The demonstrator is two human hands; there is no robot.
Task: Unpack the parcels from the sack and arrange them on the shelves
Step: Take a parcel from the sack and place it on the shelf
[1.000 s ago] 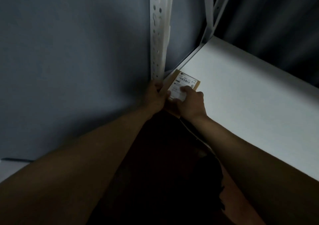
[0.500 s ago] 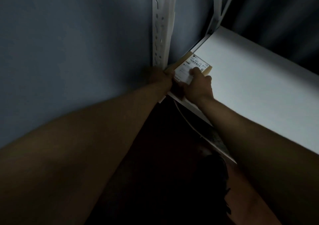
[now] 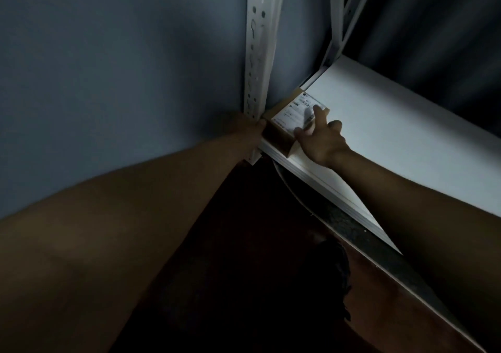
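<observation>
A small brown cardboard parcel (image 3: 279, 136) with a white shipping label lies flat on the white shelf board (image 3: 393, 136), in its near left corner beside the perforated white upright (image 3: 260, 54). My left hand (image 3: 248, 133) holds the parcel's left near corner with the thumb against it; its fingers are lost in shadow by the upright. My right hand (image 3: 321, 138) rests on top of the parcel with straight, spread fingers, the fingertips on the label. The sack is not in view.
A blue-grey wall fills the left. A second white upright with a diagonal brace (image 3: 339, 27) stands at the shelf's back corner. The rest of the shelf board runs off to the right. Below the shelf's front edge is dark floor.
The parcel has been carried up and pushed onto the shelf corner, where it now lies flat. My right hand has uncurled from gripping it to laying straight fingers on the label.
</observation>
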